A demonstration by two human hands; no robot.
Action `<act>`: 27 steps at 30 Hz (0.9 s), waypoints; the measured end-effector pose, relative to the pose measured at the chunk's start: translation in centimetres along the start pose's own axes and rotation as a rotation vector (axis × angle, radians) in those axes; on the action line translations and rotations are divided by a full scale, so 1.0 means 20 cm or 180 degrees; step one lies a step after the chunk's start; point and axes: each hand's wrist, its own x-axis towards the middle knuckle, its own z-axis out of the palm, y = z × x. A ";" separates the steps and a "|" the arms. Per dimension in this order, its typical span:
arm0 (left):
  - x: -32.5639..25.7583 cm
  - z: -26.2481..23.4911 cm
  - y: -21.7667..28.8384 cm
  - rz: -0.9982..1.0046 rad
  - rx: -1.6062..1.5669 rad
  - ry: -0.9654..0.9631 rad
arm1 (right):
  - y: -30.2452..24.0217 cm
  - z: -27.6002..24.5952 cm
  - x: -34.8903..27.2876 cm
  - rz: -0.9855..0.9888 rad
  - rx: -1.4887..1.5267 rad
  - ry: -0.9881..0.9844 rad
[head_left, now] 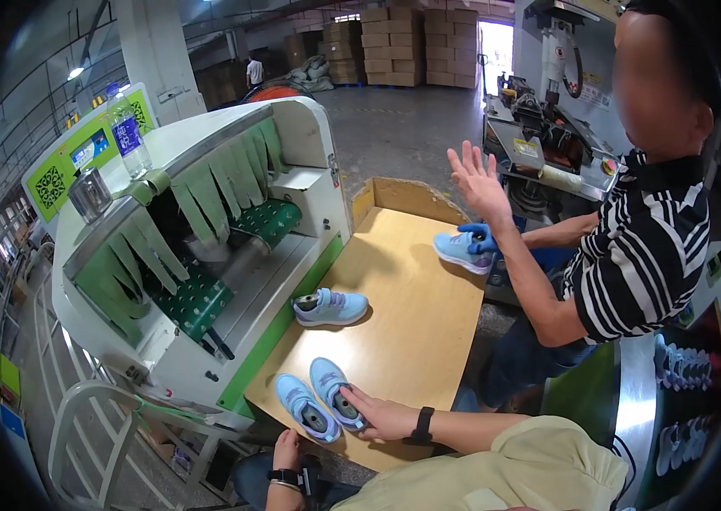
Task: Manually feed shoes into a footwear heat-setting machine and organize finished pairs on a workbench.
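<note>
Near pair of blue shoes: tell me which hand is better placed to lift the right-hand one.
Probably the right hand: it touches that shoe near its opening. The left hand is off the table, touching neither shoe.

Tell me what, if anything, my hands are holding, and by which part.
Your right hand touches a blue shoe at its collar, near the heel; whether it grips cannot be told. Your left hand holds nothing visible.

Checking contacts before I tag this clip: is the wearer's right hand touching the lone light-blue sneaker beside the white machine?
Apart. The head view shows a stretch of wooden tabletop between the right hand and that light-blue sneaker.
</note>
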 end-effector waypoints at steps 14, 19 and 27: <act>0.00 0.01 0.03 0.0006 -0.0161 -0.0044 | -0.02 -0.03 0.02 -0.0050 -0.0073 -0.0002; -0.05 0.06 0.05 -0.0006 -0.0151 0.0068 | 0.00 0.00 0.00 -0.0072 -0.0022 0.0030; -0.03 0.02 0.02 -0.0033 0.0112 -0.0041 | -0.01 -0.07 0.02 -0.0142 0.0252 0.0139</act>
